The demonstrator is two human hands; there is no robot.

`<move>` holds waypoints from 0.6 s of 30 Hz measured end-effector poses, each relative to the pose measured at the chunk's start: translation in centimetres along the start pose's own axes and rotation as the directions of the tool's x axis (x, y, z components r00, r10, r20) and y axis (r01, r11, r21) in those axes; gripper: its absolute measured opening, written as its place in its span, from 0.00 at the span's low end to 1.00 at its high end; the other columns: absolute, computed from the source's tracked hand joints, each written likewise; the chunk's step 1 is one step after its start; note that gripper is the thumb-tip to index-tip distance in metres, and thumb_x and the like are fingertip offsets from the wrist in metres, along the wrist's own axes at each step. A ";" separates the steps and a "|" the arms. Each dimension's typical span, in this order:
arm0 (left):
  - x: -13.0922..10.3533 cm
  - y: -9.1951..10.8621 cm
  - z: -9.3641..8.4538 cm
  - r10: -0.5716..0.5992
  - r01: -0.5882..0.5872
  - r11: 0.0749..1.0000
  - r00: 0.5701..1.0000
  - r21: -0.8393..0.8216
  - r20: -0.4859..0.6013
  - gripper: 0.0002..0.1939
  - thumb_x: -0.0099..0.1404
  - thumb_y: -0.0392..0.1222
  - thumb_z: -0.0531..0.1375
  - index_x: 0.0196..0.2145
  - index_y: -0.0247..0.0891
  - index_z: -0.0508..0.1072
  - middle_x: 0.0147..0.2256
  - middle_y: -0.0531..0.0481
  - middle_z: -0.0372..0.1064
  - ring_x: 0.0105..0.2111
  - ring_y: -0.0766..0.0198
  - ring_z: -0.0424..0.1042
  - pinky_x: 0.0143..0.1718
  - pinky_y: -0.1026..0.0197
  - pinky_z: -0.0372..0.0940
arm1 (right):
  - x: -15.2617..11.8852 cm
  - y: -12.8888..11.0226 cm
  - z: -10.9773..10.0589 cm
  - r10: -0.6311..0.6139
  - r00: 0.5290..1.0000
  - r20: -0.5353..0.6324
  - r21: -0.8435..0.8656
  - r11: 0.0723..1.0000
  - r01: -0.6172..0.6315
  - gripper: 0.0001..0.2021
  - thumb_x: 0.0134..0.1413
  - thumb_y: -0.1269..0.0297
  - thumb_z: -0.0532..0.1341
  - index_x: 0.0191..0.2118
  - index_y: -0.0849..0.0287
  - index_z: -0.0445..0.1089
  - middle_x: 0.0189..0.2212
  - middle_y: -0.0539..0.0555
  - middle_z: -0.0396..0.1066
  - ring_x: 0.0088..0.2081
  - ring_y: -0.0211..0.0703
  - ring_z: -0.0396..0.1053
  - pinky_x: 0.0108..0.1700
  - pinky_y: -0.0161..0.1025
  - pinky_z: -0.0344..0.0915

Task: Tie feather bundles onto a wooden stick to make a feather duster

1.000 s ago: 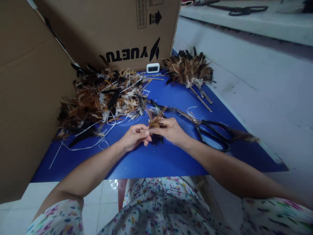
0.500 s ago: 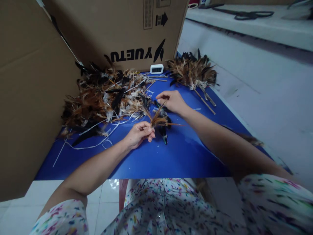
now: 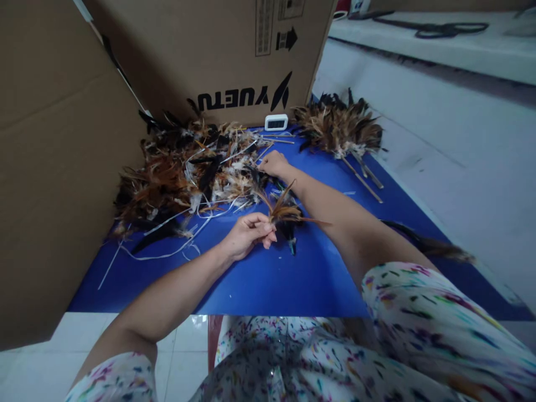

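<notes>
My left hand (image 3: 253, 234) is closed in a pinch on the base of a small bunch of brown feathers (image 3: 285, 212), whose tips fan out to the right. My right hand (image 3: 274, 164) is farther forward, at the right edge of a large loose pile of brown, black and white feathers (image 3: 167, 178). Its fingers are drawn together and touch the pile's edge; what is between them, if anything, is hidden. Dark feathers (image 3: 288, 234) lie on the blue table below the held bunch. White plastic strips (image 3: 167, 254) trail across and in front of the pile.
A finished-looking feather bundle with sticks (image 3: 339, 125) lies at the back right. Cardboard (image 3: 167, 50) walls the left and back. A small white digital clock (image 3: 276, 122) stands before it. Scissors (image 3: 450, 29) rest on a ledge at upper right. A long dark feather (image 3: 435, 245) lies near the right edge.
My right hand has moved forward and left to the edge of the feather pile. My left hand keeps its pinch on the brown feathers. The whole view has shifted slightly.
</notes>
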State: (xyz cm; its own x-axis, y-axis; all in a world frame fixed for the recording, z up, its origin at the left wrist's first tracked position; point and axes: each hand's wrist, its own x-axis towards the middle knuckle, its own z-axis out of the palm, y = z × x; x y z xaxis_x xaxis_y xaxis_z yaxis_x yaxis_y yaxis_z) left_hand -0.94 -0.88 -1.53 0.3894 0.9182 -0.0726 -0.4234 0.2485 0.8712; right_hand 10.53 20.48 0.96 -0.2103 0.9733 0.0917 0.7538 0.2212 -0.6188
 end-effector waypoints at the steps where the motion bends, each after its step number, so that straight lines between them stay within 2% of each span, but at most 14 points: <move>1: 0.0 0.0 0.0 0.000 0.000 1.000 1.000 0.001 -0.001 0.22 0.46 0.51 0.74 0.26 0.32 0.70 0.21 0.51 0.74 0.16 0.71 0.68 0.19 0.68 0.65 | 0.1 0.0 -0.1 0.028 0.999 -0.023 0.037 0.999 -0.027 0.04 0.48 0.69 0.66 0.26 0.63 0.76 0.31 0.58 0.77 0.41 0.51 0.75 0.46 0.43 0.68; 4: 0.0 0.0 0.1 0.008 -0.008 1.000 1.000 -0.002 -0.001 0.22 0.47 0.50 0.74 0.26 0.33 0.70 0.21 0.51 0.74 0.16 0.71 0.68 0.19 0.68 0.65 | -0.4 0.1 -0.9 0.063 0.995 -0.078 0.159 0.986 -0.050 0.05 0.51 0.70 0.64 0.26 0.63 0.75 0.27 0.54 0.75 0.34 0.41 0.73 0.41 0.37 0.68; 8: 0.0 0.1 0.0 0.013 -0.014 1.000 1.000 -0.012 -0.015 0.21 0.47 0.49 0.74 0.26 0.32 0.70 0.21 0.51 0.74 0.16 0.71 0.68 0.19 0.68 0.65 | -2.6 -0.2 -3.3 0.068 0.993 -0.094 0.357 0.934 -0.030 0.07 0.54 0.72 0.64 0.25 0.63 0.73 0.19 0.48 0.69 0.21 0.31 0.63 0.28 0.30 0.62; 12: 0.0 0.3 -0.1 0.030 -0.032 0.999 0.998 -0.029 -0.056 0.20 0.47 0.48 0.74 0.26 0.33 0.70 0.20 0.52 0.73 0.16 0.71 0.68 0.19 0.69 0.65 | -5.9 -0.3 -6.0 0.078 0.997 -0.009 0.677 0.734 -0.051 0.08 0.51 0.76 0.66 0.24 0.63 0.71 0.18 0.48 0.69 0.20 0.29 0.62 0.22 0.28 0.56; 18: 0.0 0.5 -0.2 0.094 -0.099 0.994 0.989 -0.036 -0.110 0.18 0.49 0.47 0.73 0.27 0.33 0.71 0.21 0.54 0.72 0.17 0.73 0.67 0.19 0.70 0.64 | -11.0 0.4 -8.0 0.056 0.995 0.085 0.842 0.530 -0.102 0.10 0.43 0.69 0.73 0.27 0.62 0.71 0.21 0.47 0.69 0.22 0.30 0.63 0.24 0.29 0.60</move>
State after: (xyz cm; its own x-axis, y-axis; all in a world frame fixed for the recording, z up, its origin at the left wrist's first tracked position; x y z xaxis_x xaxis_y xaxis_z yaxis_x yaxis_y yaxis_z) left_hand -1.35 -0.65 -1.18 0.2556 0.9658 -0.0431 -0.4893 0.1677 0.8558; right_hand 18.13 10.31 5.91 -0.2199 0.9755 -0.0100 -0.1031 -0.0335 -0.9941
